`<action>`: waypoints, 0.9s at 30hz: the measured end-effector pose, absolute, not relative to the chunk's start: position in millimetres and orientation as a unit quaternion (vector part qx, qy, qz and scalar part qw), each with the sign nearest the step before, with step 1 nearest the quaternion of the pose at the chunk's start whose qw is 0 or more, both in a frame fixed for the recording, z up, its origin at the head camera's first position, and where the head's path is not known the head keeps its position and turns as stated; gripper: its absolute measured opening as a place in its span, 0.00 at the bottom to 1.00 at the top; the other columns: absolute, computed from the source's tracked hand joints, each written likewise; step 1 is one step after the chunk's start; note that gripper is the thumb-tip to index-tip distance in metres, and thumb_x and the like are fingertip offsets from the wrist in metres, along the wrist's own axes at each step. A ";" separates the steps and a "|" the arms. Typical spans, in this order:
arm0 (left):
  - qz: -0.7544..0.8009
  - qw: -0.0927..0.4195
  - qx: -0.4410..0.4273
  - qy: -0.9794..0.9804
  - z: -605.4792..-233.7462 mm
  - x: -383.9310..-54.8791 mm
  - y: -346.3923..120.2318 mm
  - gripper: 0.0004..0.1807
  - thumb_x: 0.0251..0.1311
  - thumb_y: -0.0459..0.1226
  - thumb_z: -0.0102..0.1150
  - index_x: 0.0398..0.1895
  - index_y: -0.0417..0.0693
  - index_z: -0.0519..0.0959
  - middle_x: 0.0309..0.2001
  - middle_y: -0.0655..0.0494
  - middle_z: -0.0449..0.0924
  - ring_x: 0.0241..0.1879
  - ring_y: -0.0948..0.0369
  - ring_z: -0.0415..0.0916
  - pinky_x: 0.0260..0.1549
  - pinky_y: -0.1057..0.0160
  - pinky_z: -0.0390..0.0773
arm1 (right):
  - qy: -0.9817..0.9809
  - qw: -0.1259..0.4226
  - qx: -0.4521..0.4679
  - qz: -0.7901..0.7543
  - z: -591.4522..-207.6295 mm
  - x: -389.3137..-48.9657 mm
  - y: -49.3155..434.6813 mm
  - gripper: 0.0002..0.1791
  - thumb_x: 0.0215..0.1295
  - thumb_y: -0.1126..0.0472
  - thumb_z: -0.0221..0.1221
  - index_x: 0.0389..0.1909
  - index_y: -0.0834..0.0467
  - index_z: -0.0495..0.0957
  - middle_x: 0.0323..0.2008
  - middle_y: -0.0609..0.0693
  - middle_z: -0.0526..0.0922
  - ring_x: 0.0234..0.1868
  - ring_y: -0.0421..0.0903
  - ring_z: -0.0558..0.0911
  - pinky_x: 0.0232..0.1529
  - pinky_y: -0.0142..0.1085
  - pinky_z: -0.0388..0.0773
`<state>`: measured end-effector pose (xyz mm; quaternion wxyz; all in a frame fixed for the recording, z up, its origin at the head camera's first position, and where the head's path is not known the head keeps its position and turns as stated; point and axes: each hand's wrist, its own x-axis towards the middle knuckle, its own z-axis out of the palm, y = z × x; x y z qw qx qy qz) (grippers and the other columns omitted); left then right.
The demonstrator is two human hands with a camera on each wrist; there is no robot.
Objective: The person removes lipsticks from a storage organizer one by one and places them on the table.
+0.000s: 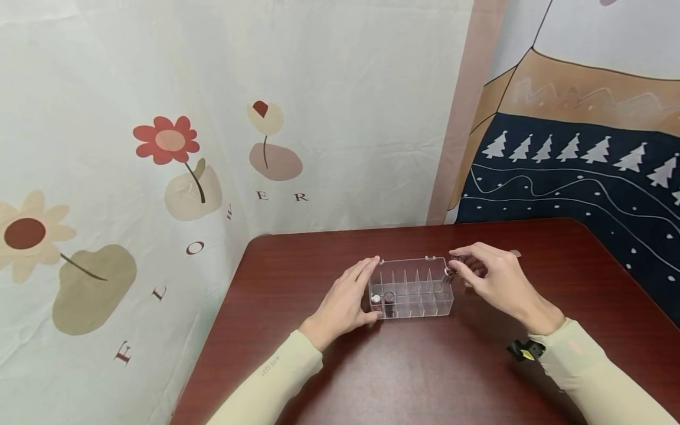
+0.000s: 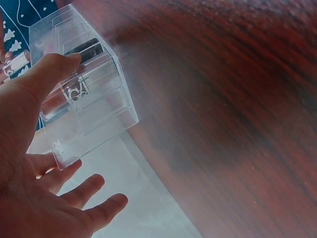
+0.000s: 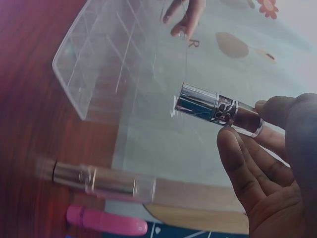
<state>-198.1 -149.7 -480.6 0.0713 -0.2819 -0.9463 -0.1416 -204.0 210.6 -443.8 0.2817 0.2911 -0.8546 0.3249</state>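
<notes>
A clear divided plastic organizer box (image 1: 411, 295) stands on the table with its clear lid raised at the back. My left hand (image 1: 345, 298) holds its left end, thumb at the front and fingers at the rear corner; the left wrist view shows the thumb (image 2: 62, 67) against the wall. Two small tubes, one white-topped tube (image 1: 376, 299) and one dark tube (image 1: 389, 298), occupy the leftmost front compartments. Above the box's right end, my right hand (image 1: 496, 277) pinches a small lip gloss tube (image 3: 220, 110) with a shiny silver cap, its dark reddish end between thumb and fingers.
Right of the box, the right wrist view shows a silver-and-clear tube (image 3: 104, 181) and a pink tube (image 3: 106, 220), partly hidden by the hand in the head view. The reddish-brown table (image 1: 404, 360) meets printed cloth walls (image 1: 340, 118) behind and at the left.
</notes>
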 end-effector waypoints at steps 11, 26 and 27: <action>-0.145 0.074 -0.281 -0.946 -480.2 -196.9 -149.0 0.72 0.56 0.52 0.94 0.96 0.47 0.56 0.90 0.46 0.68 0.88 0.41 0.71 0.83 0.39 0.80 | -0.865 0.313 0.254 0.300 -440.6 -203.9 237.7 0.20 0.62 0.70 0.84 0.53 0.56 0.94 0.42 0.48 0.97 0.31 0.36 0.89 0.37 0.17 0.83; -0.139 0.072 -0.278 -0.948 -482.4 -197.1 -149.2 0.73 0.55 0.53 0.94 0.97 0.48 0.54 0.91 0.47 0.67 0.88 0.44 0.70 0.84 0.40 0.78 | -0.876 0.326 0.209 0.286 -445.2 -210.8 271.9 0.23 0.60 0.71 0.84 0.57 0.57 0.94 0.44 0.53 0.98 0.35 0.27 0.87 0.42 0.11 0.79; -0.139 0.071 -0.278 -0.948 -483.0 -197.4 -149.2 0.73 0.56 0.53 0.94 0.97 0.48 0.54 0.91 0.47 0.66 0.89 0.45 0.70 0.84 0.40 0.78 | -0.877 0.326 0.207 0.287 -445.5 -211.0 273.3 0.23 0.60 0.71 0.84 0.57 0.58 0.94 0.44 0.54 0.98 0.35 0.26 0.87 0.42 0.11 0.79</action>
